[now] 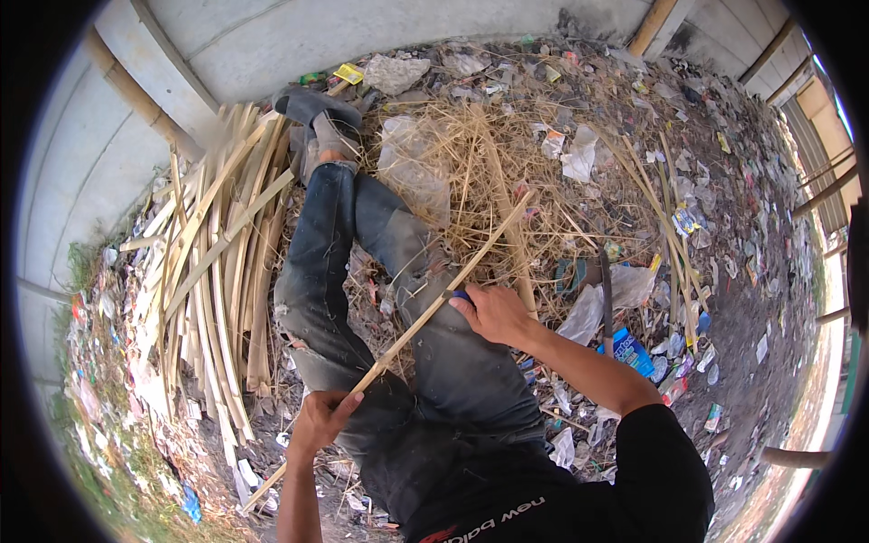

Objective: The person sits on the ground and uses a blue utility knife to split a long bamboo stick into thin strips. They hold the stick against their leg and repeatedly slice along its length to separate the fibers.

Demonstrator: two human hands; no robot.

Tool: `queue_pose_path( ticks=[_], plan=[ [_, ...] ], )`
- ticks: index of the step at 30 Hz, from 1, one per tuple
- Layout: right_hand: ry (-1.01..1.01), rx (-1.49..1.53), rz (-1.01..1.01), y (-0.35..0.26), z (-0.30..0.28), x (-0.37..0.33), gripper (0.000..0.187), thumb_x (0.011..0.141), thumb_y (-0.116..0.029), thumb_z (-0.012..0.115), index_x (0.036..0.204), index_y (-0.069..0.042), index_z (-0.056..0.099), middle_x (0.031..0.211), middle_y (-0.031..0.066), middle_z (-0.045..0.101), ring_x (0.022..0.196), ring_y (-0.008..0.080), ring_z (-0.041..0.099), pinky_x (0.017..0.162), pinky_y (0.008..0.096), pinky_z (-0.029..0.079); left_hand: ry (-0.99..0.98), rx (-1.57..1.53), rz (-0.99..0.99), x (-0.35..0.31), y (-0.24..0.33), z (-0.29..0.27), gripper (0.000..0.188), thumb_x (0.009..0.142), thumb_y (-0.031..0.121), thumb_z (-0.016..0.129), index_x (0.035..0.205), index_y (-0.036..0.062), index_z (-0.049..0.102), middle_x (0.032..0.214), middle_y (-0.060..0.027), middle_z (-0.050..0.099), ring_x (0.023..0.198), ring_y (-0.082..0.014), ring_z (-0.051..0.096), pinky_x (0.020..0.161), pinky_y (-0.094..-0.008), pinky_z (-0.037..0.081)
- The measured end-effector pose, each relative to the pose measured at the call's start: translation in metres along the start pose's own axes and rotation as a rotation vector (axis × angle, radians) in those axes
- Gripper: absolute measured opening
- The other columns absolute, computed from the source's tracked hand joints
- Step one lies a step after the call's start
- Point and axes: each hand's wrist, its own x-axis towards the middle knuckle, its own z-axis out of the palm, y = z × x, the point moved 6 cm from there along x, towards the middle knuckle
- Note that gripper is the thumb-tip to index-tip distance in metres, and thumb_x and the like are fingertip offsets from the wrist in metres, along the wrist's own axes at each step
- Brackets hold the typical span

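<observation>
We look down on littered ground (774, 299).
We see 1 large heap of pale strips (217, 262) at the left, a tangle of straw-like shavings (464, 181) across the upper middle, and a looser group of long strips (673, 240) at the right. Among the scattered scraps (713, 417) we make out 1 blue packet (631, 351), 1 yellow packet (348, 73) and white paper (579, 156).

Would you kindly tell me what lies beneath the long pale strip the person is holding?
Beneath the strip you can see the person's worn jeans and, toward its far end, dry straw. Whatever is directly under the left hand is covered.
</observation>
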Motion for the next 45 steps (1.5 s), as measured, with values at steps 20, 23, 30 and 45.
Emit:
queue_pose_path(
  ticks=[20,23,30,45],
  plan=[
    [0.324,0.301,0.434,0.117,-0.018,0.028,0.067,0.092,-0.066,0.072,0.075,-0.003,0.058,0.064,0.0117,0.057,0.06,0.0292,0.057,0.062,0.0437,0.047,-0.011,-0.058,-0.097,-0.049,-0.078,-0.027,0.064,0.098,0.055,0.07,0.072,-0.0029,0.068,0.053,-0.0015,0.044,0.056,-0.0118,0.039,0.051,-0.0376,0.034],
    [0.31,0.304,0.451,0.116,-0.019,0.04,0.067,0.092,-0.067,0.071,0.078,-0.002,0.06,0.065,0.0131,0.059,0.061,0.031,0.06,0.063,0.0445,0.049,-0.007,-0.071,-0.1,-0.052,-0.077,-0.031,0.067,0.098,0.057,0.07,0.069,-0.0028,0.064,0.053,-0.0012,0.041,0.056,-0.0124,0.037,0.051,-0.0383,0.032],
    [0.498,0.121,0.506,0.17,-0.063,0.033,0.059,0.103,-0.059,0.056,0.092,-0.002,0.064,0.076,0.0216,0.067,0.075,0.0398,0.069,0.07,0.0523,0.052,0.018,-0.041,-0.063,-0.051,-0.086,-0.031,0.067,0.096,0.059,0.071,0.071,-0.0029,0.068,0.052,-0.0013,0.042,0.056,-0.0129,0.037,0.05,-0.0386,0.031],
    [0.157,-0.043,0.214,0.081,-0.025,0.021,0.045,0.112,-0.042,0.043,0.101,-0.002,0.062,0.074,0.0236,0.068,0.071,0.0478,0.067,0.067,0.058,0.052,0.066,-0.016,-0.075,-0.049,-0.084,-0.045,0.057,0.093,0.053,0.077,0.083,-0.0038,0.078,0.052,-0.0028,0.048,0.053,-0.0106,0.041,0.049,-0.0367,0.034]
  ],
)
